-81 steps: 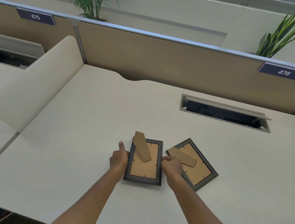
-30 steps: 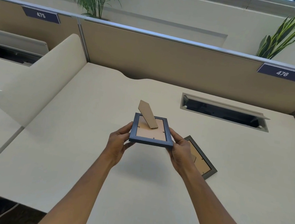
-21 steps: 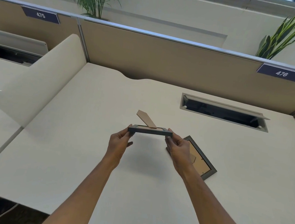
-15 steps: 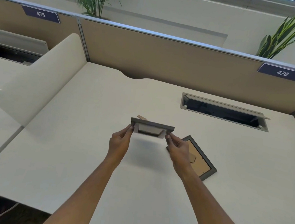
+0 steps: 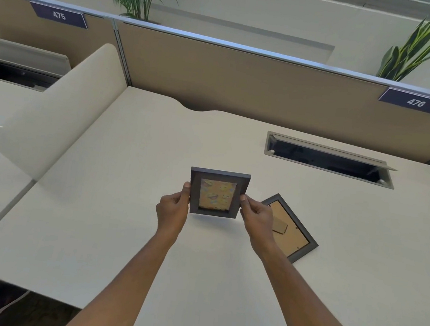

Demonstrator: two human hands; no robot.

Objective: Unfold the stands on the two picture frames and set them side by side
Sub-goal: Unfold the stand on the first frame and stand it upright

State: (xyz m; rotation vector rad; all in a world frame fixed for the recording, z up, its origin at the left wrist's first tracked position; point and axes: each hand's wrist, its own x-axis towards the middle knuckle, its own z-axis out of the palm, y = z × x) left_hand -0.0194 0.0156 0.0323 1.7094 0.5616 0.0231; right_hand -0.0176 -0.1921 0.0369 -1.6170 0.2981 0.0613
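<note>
A: Dark-grey held frame (image 5: 218, 193), picture side toward the camera, lifted clear of the desk (image 5: 125, 233). Upright, long axis vertical. Stand not visible from here; it would be on the far face.

B: Grip?

A: Left hand (image 5: 172, 211) pinches the frame's left edge, thumb on the front border, other fingers hidden behind. Right hand (image 5: 257, 220) pinches the right edge the same way. Frame sits between the two hands, just above and beyond the knuckles. Both hands equally near it.

B: Second frame?

A: Second frame (image 5: 290, 229) lies face-down on the desk, just right of the held frame and partly behind the right wrist. Turned diagonal to the desk edge. Its brown stand (image 5: 280, 227) looks flat against the backing, so I judge it not yet unfolded.

B: What does the coming move turn on?

A: Judgement: the held frame's bottom edge has to go down to the desk directly below it, top tipped away so the hidden stand takes the load. Room must be left at its right for the second frame.

B: Any containers?

A: Only the open cable tray (image 5: 326, 159), recessed in the desk beyond and right of the held frame. Interior dark; contents cannot be made out.
</note>
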